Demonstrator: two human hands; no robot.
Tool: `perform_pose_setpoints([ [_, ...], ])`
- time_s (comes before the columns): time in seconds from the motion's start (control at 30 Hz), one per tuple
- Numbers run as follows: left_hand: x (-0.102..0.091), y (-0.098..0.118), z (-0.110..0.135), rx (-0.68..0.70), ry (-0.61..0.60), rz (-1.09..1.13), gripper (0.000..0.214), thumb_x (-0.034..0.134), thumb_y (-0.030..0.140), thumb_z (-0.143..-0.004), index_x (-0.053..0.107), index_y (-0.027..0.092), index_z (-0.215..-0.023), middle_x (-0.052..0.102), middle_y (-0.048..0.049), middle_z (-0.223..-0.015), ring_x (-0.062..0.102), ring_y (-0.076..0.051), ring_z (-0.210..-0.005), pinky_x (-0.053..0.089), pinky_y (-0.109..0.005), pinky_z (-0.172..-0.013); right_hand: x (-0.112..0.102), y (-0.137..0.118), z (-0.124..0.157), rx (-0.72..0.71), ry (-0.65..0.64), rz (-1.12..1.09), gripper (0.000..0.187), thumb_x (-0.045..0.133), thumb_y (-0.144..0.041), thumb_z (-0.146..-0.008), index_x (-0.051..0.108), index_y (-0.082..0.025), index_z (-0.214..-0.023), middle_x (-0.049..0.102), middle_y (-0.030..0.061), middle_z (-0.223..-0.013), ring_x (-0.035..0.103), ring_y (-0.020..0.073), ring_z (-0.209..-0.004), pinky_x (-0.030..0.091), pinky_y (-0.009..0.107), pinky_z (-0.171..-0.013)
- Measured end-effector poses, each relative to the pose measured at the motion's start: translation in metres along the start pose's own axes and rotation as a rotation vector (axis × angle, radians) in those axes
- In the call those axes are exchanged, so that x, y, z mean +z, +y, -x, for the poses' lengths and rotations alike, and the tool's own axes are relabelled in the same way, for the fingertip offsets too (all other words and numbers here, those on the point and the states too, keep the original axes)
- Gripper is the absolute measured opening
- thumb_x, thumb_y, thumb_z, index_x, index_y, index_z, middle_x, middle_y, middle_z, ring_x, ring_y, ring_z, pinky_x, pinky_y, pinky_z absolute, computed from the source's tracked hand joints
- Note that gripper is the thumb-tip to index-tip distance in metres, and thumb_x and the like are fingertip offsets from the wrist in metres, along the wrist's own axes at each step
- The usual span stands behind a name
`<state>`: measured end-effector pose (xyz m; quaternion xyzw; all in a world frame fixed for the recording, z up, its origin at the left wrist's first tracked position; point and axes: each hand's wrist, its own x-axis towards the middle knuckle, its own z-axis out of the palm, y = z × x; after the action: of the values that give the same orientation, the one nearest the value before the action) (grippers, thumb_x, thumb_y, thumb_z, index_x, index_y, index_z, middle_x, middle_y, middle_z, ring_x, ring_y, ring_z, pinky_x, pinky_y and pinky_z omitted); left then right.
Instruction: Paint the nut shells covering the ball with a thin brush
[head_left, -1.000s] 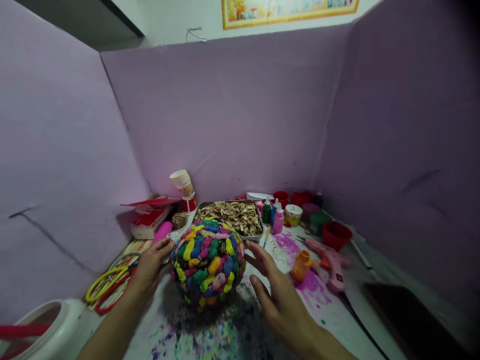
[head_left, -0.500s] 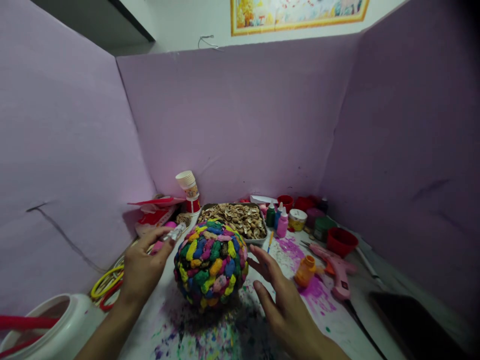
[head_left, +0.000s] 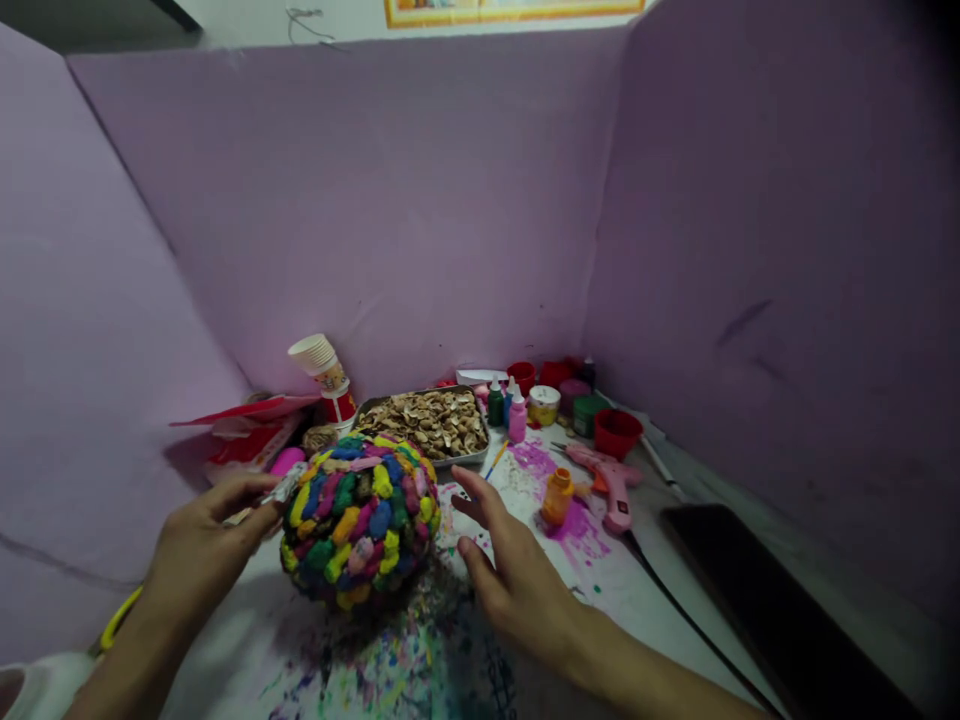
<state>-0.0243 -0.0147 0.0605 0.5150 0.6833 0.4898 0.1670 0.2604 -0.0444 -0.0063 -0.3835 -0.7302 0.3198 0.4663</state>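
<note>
A dome covered in painted shells of many colours (head_left: pixel 360 520) sits on the paint-splattered table (head_left: pixel 420 670). My left hand (head_left: pixel 202 540) is at its left side, fingers pinched on a small silvery tube (head_left: pixel 289 485) whose tip points at the dome. My right hand (head_left: pixel 502 560) hovers open just right of the dome, fingers spread, holding nothing.
Behind the dome lies a metal tray of plain shells (head_left: pixel 427 420). Stacked paper cups (head_left: pixel 326 375), small paint bottles (head_left: pixel 506 410), red cups (head_left: pixel 616 432), an orange bottle (head_left: pixel 556 495) and a pink glue gun (head_left: pixel 611 485) stand around. A dark slab (head_left: pixel 765 600) lies at right. Purple partitions enclose the table.
My left hand lifted a small silvery tube from beside the dome and now holds it at the dome's left side. The view swung left and down; my right hand stayed open near the dome.
</note>
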Motion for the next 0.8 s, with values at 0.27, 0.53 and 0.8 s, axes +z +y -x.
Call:
perform_pose_setpoints([
  [0.27, -0.005, 0.013, -0.005, -0.165, -0.027, 0.050, 0.023, 0.070, 0.032, -0.033, 0.062, 0.022, -0.052, 0.066, 0.0022, -0.056, 0.055, -0.018, -0.062, 0.045, -0.024, -0.056, 0.008, -0.006, -0.005, 0.075, -0.048, -0.136, 0.065, 0.047, -0.010, -0.086, 0.025, -0.023, -0.146, 0.050, 0.0150, -0.145, 0.058, 0.0256, -0.124, 0.048, 0.050, -0.104],
  [0.53, -0.008, 0.007, -0.011, -0.197, -0.044, 0.110, 0.022, 0.072, 0.025, -0.032, 0.066, 0.021, -0.053, 0.064, 0.0034, -0.054, 0.054, -0.017, -0.061, 0.044, -0.022, -0.054, 0.018, -0.016, -0.009, 0.023, -0.073, -0.203, 0.069, 0.048, -0.005, -0.081, 0.025, -0.021, -0.145, 0.045, 0.0142, -0.149, 0.047, 0.0263, -0.135, 0.041, 0.050, -0.111],
  [0.8, -0.002, -0.009, -0.013, -0.260, -0.005, 0.257, 0.027, 0.072, 0.024, -0.036, 0.066, 0.020, -0.062, 0.065, 0.0053, -0.057, 0.056, -0.015, -0.059, 0.043, -0.023, -0.054, 0.022, -0.021, -0.005, 0.048, -0.073, -0.438, 0.067, 0.049, -0.006, -0.081, 0.026, -0.021, -0.142, 0.039, 0.0151, -0.153, 0.045, 0.0258, -0.137, 0.037, 0.051, -0.114],
])
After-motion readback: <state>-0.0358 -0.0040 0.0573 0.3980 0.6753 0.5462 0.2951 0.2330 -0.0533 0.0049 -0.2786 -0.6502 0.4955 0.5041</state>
